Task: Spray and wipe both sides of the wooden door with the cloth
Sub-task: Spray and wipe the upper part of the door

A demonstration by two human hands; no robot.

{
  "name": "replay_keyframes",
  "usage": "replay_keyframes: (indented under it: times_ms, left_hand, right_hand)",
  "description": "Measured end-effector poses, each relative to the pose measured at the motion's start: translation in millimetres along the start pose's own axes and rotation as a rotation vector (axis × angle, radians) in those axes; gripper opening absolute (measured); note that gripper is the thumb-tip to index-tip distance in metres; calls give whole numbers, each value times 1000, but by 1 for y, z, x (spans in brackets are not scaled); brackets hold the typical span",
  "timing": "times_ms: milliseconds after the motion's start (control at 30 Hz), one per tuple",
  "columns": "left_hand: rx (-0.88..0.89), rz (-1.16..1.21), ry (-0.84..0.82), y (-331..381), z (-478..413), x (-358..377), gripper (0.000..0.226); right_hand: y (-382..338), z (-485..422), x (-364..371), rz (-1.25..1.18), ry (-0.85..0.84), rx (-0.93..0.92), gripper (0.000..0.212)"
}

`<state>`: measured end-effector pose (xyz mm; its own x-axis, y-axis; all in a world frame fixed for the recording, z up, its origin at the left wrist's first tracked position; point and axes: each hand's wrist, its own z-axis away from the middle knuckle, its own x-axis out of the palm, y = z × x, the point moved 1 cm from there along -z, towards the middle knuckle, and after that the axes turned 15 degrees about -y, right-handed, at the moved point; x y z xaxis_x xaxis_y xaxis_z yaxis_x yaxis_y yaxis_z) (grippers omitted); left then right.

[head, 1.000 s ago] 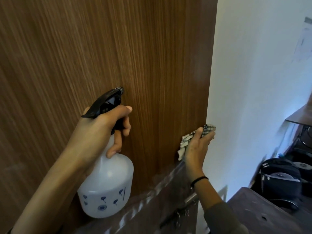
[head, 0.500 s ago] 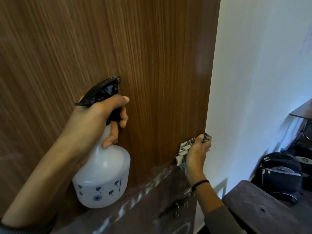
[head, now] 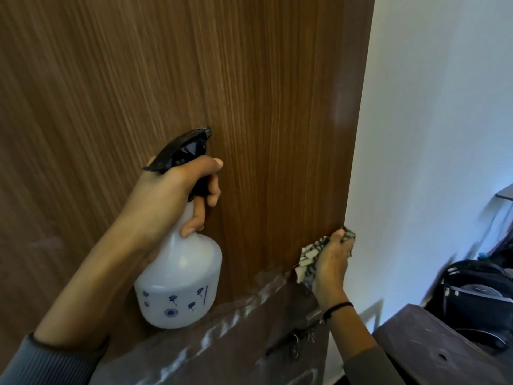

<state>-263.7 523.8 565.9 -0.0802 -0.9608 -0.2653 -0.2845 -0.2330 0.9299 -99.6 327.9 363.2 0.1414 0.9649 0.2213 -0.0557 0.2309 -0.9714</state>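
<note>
The wooden door (head: 249, 107) fills the left and centre of the view. It is a flat brown veneer with fine, straight vertical grain and a dull sheen. Its right edge runs along a smooth white wall (head: 444, 134).

The left grip (head: 172, 201), a bare hand, is clenched round a spray bottle (head: 180, 279), thumb across the black plastic trigger head and fingers curled about the narrow neck. The bottle is translucent white plastic, swelling to a round-shouldered body printed with small blue marks. It is held upright close before the door's face, and contact with the wood cannot be told.

The right grip (head: 331, 265) grasps a crumpled cloth (head: 308, 257) of black-and-white check, bunched against the door's right edge. It sits just above a darker lower panel (head: 222, 343) under wrinkled, glossy film. A thin black band (head: 337, 307) circles that wrist.

At lower right stand a dark bench (head: 433, 348) with a small round hole and, beyond it, a black bag (head: 477, 295).
</note>
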Motion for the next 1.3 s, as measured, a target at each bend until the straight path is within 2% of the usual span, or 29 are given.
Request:
replay_keyframes:
  times_ms: [200, 400, 500, 600, 667, 800, 867, 967, 1033, 1100, 1233, 1300]
  left_hand:
    - [82, -25, 60, 9, 12, 15, 37]
    - [73, 11, 15, 3, 7, 7, 41]
    - [101, 7, 14, -2, 6, 5, 41]
    - [69, 22, -45, -11, -2, -5, 43]
    - [47, -1, -40, -14, -5, -9, 44]
    - [35, 12, -36, -17, -6, -8, 44]
    - [29, 11, -24, -17, -8, -8, 43]
    - [17, 2, -29, -16, -9, -7, 42]
    - [29, -1, -14, -17, -8, -6, 42]
    - [39, -5, 0, -17, -7, -6, 42]
    - [28, 1, -17, -11, -4, -1, 43]
    - [59, -10, 16, -5, 2, 5, 43]
  right_hand:
    - [15, 33, 20, 48, -114, -89, 84]
    - [-1, 17, 10, 28, -26, -74, 63]
    - [-8, 48, 25, 197, -123, -224, 65]
    - [-16, 54, 24, 258, -239, -400, 67]
    - [-27, 37, 14, 259, -215, -491, 59]
    - [-45, 16, 11, 199, -166, -516, 61]
    - [-53, 40, 28, 305, -253, -684, 63]
    - [-55, 59, 46, 528, -435, -1062, 66]
    - [-60, 44, 44, 651, -464, -1176, 64]
    - [-70, 29, 40, 596, -412, -1185, 64]
    - [-97, 33, 56, 342, -242, -976, 60]
    - [-102, 49, 65, 348, -253, -992, 59]
